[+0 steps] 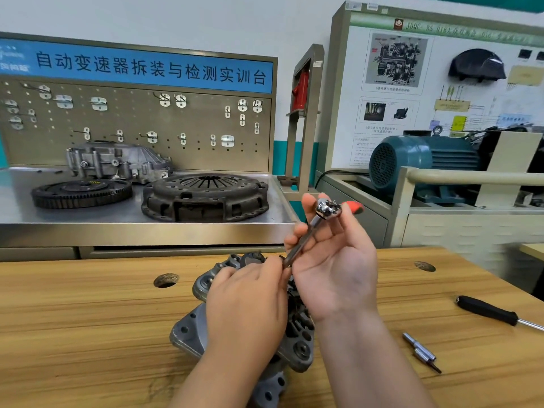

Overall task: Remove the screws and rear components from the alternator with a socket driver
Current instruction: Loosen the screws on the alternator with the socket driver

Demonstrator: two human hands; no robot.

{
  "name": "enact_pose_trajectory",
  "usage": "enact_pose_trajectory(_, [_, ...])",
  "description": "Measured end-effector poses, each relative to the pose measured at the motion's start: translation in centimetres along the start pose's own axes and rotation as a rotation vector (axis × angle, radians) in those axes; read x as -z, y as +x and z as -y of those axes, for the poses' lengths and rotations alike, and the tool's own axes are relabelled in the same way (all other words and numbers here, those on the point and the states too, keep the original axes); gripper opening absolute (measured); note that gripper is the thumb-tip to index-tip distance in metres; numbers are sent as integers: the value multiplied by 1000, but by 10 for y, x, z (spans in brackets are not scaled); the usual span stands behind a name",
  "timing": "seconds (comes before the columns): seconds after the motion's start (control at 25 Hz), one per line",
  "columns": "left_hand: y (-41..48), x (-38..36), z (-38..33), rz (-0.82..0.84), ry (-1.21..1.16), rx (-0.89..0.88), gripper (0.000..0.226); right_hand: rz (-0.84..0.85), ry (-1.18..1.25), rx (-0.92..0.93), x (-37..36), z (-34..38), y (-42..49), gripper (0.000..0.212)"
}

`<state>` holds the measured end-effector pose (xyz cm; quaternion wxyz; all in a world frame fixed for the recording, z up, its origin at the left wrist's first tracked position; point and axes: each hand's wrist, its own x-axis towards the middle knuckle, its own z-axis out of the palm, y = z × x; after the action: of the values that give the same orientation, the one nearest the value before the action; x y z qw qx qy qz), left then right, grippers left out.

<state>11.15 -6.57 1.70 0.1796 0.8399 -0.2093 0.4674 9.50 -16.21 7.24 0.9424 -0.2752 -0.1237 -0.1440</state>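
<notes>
The grey alternator lies on the wooden bench, mostly hidden under my hands. My right hand is raised palm up and holds the socket driver between its fingers. The driver's chrome ratchet head with a red handle end points up, its shaft slanting down to the alternator's rear. My left hand rests over the alternator and pinches the lower end of the shaft where it meets the housing. The screw under the socket is hidden.
A black-handled screwdriver and a small metal bit holder lie on the bench at the right. Two round holes mark the benchtop. Behind, a steel table carries a clutch cover, a flywheel and a housing.
</notes>
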Motion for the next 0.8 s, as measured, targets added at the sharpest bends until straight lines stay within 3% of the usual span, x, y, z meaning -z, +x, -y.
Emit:
enact_pose_trajectory(0.2, [2, -1, -1, -38, -20, 28, 28, 19, 36, 87, -1, -3, 0, 20])
enact_pose_trajectory(0.56, [0, 0, 0, -13, -1, -3, 27, 34, -30, 12, -1, -2, 0, 34])
enact_pose_trajectory(0.8, [1, -1, -1, -44, -34, 45, 29, 122, -11, 79, 4, -3, -1, 23])
